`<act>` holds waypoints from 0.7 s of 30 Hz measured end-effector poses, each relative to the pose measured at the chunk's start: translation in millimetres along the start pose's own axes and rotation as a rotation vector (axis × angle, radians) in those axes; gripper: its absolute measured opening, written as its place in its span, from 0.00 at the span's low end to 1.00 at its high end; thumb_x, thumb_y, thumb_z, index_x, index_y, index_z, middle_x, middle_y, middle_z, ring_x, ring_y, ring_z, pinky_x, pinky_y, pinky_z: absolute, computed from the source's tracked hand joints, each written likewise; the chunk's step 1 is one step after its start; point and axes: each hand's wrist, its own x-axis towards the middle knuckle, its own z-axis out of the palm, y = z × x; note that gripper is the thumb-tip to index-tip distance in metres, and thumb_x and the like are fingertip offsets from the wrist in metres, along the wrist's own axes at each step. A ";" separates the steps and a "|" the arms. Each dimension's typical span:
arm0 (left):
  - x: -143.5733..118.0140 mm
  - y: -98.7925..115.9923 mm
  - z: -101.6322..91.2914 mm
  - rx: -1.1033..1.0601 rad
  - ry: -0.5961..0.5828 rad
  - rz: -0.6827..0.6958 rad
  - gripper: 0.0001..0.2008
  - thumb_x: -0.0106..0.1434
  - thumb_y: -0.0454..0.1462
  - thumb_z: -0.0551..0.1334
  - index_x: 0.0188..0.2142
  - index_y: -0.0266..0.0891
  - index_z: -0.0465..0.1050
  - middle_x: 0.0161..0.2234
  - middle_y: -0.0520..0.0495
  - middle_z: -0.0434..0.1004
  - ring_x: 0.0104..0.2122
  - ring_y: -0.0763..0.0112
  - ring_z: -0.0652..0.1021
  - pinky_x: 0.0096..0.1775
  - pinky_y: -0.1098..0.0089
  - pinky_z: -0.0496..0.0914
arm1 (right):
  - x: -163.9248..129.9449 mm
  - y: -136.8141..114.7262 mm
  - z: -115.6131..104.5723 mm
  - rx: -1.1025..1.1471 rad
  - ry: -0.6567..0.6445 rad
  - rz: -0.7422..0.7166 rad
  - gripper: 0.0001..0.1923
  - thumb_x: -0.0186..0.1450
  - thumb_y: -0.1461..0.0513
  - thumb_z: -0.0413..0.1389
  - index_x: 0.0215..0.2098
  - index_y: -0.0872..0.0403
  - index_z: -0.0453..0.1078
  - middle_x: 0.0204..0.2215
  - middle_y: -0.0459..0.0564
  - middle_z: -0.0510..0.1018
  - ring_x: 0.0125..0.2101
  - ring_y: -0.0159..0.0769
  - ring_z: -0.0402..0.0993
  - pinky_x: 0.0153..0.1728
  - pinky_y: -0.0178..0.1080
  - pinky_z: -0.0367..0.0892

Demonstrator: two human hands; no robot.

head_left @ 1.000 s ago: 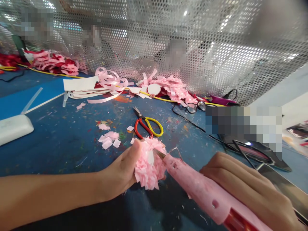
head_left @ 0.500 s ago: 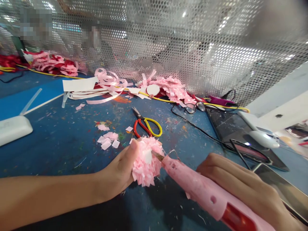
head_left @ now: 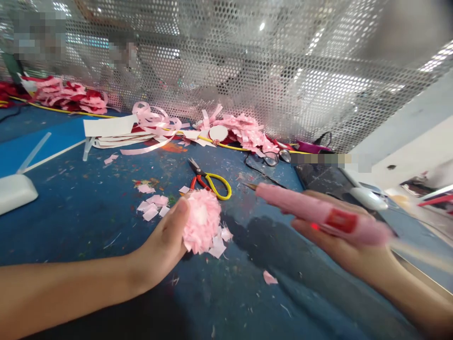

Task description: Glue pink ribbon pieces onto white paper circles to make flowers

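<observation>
- Pompom (head_left: pixel 201 221) of pink paper shreds sits low over the blue table (head_left: pixel 88 212), near the middle of my view, with a few loose shreds hanging off its lower right edge.
- I see my left hand (head_left: pixel 163 245) cupping it from the left, thumb laid over the near top and the rest of the grip curled behind, so the fluffy face is turned toward the tool side and kept from rolling.
- My right hand (head_left: pixel 339 241) is wrapped under and around a pink glue gun (head_left: pixel 318 215), grip closed on its body; a red patch shows on the side.
- I read the nozzle as pointing left toward the pompom but held apart from it, above the table, which keeps the hot tip off the paper.
- Red-and-yellow scissors (head_left: pixel 208 182) lie just beyond the pompom, blades pointing away, within easy reach of either hand.
- Pink paper squares (head_left: pixel 152 208) are scattered just left of the pompom, and one stray shred (head_left: pixel 269 277) lies nearer to me.
- Farther back, pink ribbon strips (head_left: pixel 152 123) and a heap of cut pink paper (head_left: pixel 244 130) are pushed against a perforated metal screen (head_left: pixel 283 71).
- White, rounded object (head_left: pixel 16 191) rests at the left edge; I cannot tell what it is.
</observation>
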 end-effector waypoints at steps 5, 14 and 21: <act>-2.8 -2.4 -4.9 -0.008 0.031 -0.048 0.39 0.52 0.60 0.62 0.58 0.44 0.63 0.50 0.43 0.74 0.58 0.45 0.65 0.55 0.57 0.61 | 14.1 33.4 -8.0 -0.163 -0.269 -0.108 0.11 0.61 0.65 0.50 0.40 0.53 0.69 0.40 0.54 0.75 0.41 0.43 0.71 0.40 0.46 0.70; -7.1 -4.2 0.3 -0.151 -0.037 -0.133 0.39 0.53 0.60 0.62 0.60 0.46 0.62 0.48 0.41 0.77 0.52 0.51 0.73 0.52 0.57 0.67 | -4.0 -27.4 -22.0 0.089 -0.470 0.045 0.06 0.62 0.57 0.57 0.34 0.49 0.73 0.40 0.49 0.73 0.40 0.36 0.72 0.42 0.40 0.69; -5.0 -7.1 -6.0 -0.125 -0.077 -0.145 0.38 0.53 0.61 0.60 0.58 0.47 0.65 0.44 0.43 0.79 0.50 0.50 0.75 0.50 0.58 0.67 | -13.2 -49.5 3.5 0.166 -0.510 0.069 0.08 0.65 0.66 0.52 0.33 0.50 0.72 0.35 0.45 0.75 0.37 0.33 0.73 0.39 0.36 0.70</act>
